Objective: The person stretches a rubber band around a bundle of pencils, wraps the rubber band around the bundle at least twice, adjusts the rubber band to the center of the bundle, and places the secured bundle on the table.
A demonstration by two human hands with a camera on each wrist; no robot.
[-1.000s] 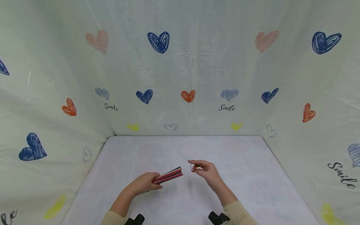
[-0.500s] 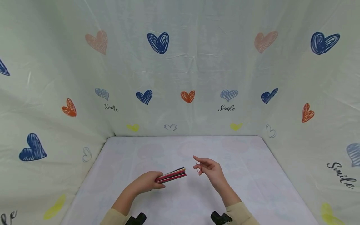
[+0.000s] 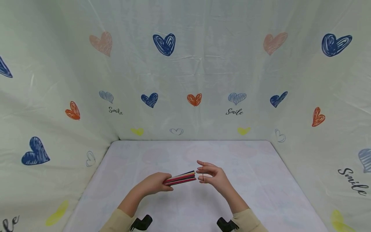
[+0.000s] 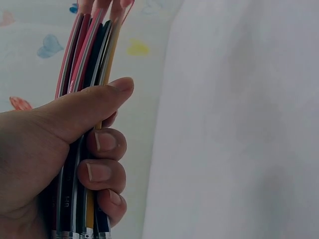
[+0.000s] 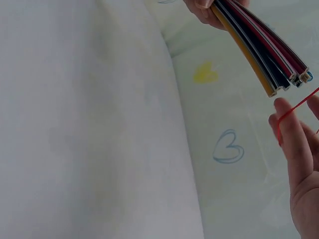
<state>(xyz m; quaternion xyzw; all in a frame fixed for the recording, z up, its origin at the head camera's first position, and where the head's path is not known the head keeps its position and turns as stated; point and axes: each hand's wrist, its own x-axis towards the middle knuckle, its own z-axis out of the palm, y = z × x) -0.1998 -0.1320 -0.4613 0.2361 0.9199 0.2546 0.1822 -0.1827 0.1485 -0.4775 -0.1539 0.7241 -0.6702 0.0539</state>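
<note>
A bundle of pencils (image 3: 181,178), in red, black, grey and yellow, lies in the grip of my left hand (image 3: 156,183) above the table. The left wrist view has the thumb across the pencils (image 4: 94,64) and the fingers wrapped round behind them. Around the spread fingers of my right hand (image 3: 215,175) a thin red rubber band (image 3: 203,170) is stretched. These fingertips are right at the far ends of the pencils. In the right wrist view the rubber band (image 5: 299,103) passes over the fingers, just below the pencil ends (image 5: 271,92).
The white tabletop (image 3: 145,154) spreads beneath both hands. A pale curtain (image 3: 214,71) printed with hearts and the word Smile hangs behind it and at both sides. Dark wrist cameras (image 3: 142,222) sit by the sleeves.
The left hand has brought the pencils right, toward the right hand. The right fingers have spread wider, stretching the rubber band, and the gap between fingertips and pencil ends has narrowed.
</note>
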